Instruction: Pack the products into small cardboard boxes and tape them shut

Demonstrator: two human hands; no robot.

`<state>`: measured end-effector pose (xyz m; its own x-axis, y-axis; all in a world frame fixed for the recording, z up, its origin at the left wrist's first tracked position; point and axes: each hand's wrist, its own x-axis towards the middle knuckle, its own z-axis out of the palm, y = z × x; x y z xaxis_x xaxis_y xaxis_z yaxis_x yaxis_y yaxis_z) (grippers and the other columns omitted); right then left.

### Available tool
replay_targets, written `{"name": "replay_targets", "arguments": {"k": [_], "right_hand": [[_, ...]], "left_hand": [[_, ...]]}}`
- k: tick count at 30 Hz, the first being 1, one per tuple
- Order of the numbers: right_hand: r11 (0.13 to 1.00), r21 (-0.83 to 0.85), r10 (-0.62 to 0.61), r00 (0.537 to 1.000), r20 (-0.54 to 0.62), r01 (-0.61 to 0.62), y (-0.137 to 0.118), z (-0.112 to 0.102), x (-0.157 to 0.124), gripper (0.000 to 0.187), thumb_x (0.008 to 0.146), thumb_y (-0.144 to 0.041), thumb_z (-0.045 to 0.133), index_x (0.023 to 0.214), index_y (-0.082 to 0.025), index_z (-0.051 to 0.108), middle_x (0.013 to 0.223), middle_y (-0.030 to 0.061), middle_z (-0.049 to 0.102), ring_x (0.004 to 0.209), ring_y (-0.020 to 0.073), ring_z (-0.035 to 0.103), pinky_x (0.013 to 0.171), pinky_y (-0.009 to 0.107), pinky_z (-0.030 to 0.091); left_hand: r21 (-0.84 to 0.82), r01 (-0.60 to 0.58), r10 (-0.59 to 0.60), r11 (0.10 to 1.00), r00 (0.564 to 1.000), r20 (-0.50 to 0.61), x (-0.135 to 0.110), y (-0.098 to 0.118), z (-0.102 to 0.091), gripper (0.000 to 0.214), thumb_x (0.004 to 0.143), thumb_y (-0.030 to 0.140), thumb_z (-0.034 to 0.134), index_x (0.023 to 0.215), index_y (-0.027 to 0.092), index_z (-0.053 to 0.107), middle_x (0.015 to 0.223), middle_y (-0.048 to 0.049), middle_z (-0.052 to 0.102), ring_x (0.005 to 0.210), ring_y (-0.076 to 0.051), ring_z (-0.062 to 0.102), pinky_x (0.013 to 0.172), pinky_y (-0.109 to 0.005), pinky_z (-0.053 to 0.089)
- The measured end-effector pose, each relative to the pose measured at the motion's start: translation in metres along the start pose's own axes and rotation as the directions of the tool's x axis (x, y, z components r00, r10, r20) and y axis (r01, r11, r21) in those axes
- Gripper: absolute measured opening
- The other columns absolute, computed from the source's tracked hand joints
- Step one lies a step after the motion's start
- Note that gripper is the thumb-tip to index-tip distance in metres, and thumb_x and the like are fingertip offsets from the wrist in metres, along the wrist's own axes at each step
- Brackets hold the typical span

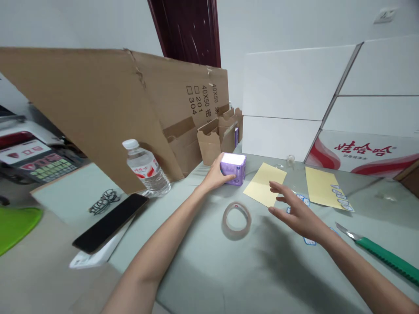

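Note:
My left hand (214,173) is wrapped round the left side of a small purple pack (238,173) with a white top, thumb across its front. The pack is at the far side of the table. My right hand (294,213) hovers with fingers spread, holding nothing, close to a yellow sheet (262,185). Between my forearms, a roll of clear tape (225,222) lies flat. Small blue-and-white stickers (309,241) show partly from behind my right hand. A second yellow sheet (322,185) with stickers along its edge lies further right.
A green-handled knife (386,257) with bare blade lies at the right. On the left are a water bottle (147,168), a black phone (111,222) and a dark wire bundle (104,201). Large cardboard (153,96) and small open boxes (211,144) stand behind; white panels (284,87) line the back.

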<state>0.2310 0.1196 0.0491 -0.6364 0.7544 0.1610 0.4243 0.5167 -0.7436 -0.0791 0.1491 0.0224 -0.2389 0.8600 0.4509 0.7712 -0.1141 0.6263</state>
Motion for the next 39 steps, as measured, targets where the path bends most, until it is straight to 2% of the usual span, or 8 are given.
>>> {"name": "replay_targets", "arguments": {"k": [9, 14, 18, 22, 27, 30, 35, 39], "right_hand": [[0.968, 0.233, 0.095, 0.995, 0.015, -0.096, 0.043, 0.010, 0.007, 0.063, 0.090, -0.056, 0.058, 0.144, -0.027, 0.041, 0.137, 0.0161, 0.055, 0.129, 0.0276, 0.055, 0.103, 0.051, 0.051], [0.940, 0.302, 0.157, 0.987, 0.031, -0.159, 0.042, 0.005, 0.009, 0.067, 0.086, -0.056, 0.064, 0.143, -0.026, 0.044, 0.137, 0.0165, 0.056, 0.127, 0.0284, 0.056, 0.102, 0.050, 0.051], [0.917, 0.353, 0.205, 0.979, -0.012, -0.188, 0.038, -0.005, 0.012, 0.072, 0.081, -0.057, 0.070, 0.142, -0.027, 0.047, 0.139, 0.0168, 0.057, 0.131, 0.0306, 0.054, 0.100, 0.049, 0.052], [0.899, 0.420, 0.176, 0.980, -0.089, -0.123, 0.037, -0.021, 0.015, 0.093, 0.072, -0.065, 0.071, 0.149, -0.024, 0.040, 0.150, 0.0154, 0.049, 0.138, 0.0301, 0.047, 0.102, 0.044, 0.046], [0.810, 0.524, 0.171, 0.961, 0.219, -0.264, 0.036, -0.034, 0.003, 0.123, 0.052, -0.079, 0.067, 0.154, -0.021, 0.030, 0.144, 0.0133, 0.055, 0.113, 0.0298, 0.066, 0.081, 0.039, 0.053], [0.793, 0.550, 0.125, 0.953, 0.278, -0.264, 0.038, -0.036, -0.002, 0.095, 0.052, -0.055, 0.088, 0.136, -0.024, 0.058, 0.118, 0.0071, 0.074, 0.091, 0.0275, 0.075, 0.067, 0.031, 0.061], [0.553, 0.830, 0.165, 0.967, -0.194, 0.073, 0.030, -0.045, 0.010, 0.041, 0.063, -0.038, 0.085, 0.101, -0.030, 0.072, 0.090, -0.0040, 0.079, 0.091, 0.0263, 0.076, 0.074, 0.035, 0.065], [0.533, 0.809, 0.146, 0.915, -0.376, 0.247, 0.014, -0.056, 0.013, 0.026, 0.071, -0.037, 0.077, 0.096, -0.032, 0.070, 0.105, -0.0055, 0.077, 0.116, 0.0260, 0.067, 0.096, 0.042, 0.059]], "left_hand": [[0.035, -0.210, 0.192, 0.977, 0.940, 0.282, 0.030, 0.015, -0.016, 0.085, 0.053, 0.025, 0.084, 0.130, 0.020, 0.051, 0.161, -0.0136, 0.020, 0.151, -0.039, 0.015, 0.124, -0.051, 0.017], [0.208, -0.367, 0.209, 0.907, 0.820, 0.533, 0.059, 0.034, -0.007, 0.103, 0.047, 0.018, 0.085, 0.141, 0.017, 0.043, 0.137, -0.0160, 0.051, 0.141, -0.048, 0.030, 0.112, -0.060, 0.035], [0.233, -0.385, 0.228, 0.893, 0.833, 0.504, 0.056, 0.046, -0.006, 0.069, 0.049, 0.018, 0.087, 0.113, 0.013, 0.062, 0.116, -0.0131, 0.059, 0.129, -0.048, 0.045, 0.106, -0.063, 0.040], [-0.177, -0.375, 0.415, 0.910, 0.830, 0.374, 0.020, 0.069, -0.020, 0.068, 0.067, 0.032, 0.081, 0.127, 0.017, 0.053, 0.131, -0.0056, 0.056, 0.131, -0.035, 0.050, 0.110, -0.054, 0.041], [-0.501, -0.247, 0.528, 0.829, 0.641, 0.557, -0.018, 0.112, -0.022, 0.063, 0.079, 0.031, 0.072, 0.135, 0.020, 0.047, 0.141, -0.0012, 0.052, 0.135, -0.024, 0.049, 0.112, -0.038, 0.042], [-0.445, -0.353, 0.567, 0.823, 0.565, 0.599, -0.010, 0.122, -0.014, 0.073, 0.078, 0.035, 0.074, 0.141, 0.019, 0.042, 0.145, -0.0064, 0.048, 0.142, -0.029, 0.039, 0.118, -0.042, 0.035], [0.068, -0.168, 0.162, 0.984, 0.983, 0.083, 0.056, 0.084, -0.018, 0.091, 0.062, 0.017, 0.085, 0.139, 0.021, 0.038, 0.161, 0.0024, 0.019, 0.150, -0.028, -0.010, 0.124, -0.051, -0.011], [0.164, 0.145, -0.136, 0.976, 0.989, -0.063, 0.093, 0.036, -0.020, 0.068, 0.065, 0.017, 0.085, 0.121, 0.011, 0.046, 0.162, 0.0007, -0.002, 0.145, -0.027, -0.027, 0.116, -0.054, -0.025]]}}
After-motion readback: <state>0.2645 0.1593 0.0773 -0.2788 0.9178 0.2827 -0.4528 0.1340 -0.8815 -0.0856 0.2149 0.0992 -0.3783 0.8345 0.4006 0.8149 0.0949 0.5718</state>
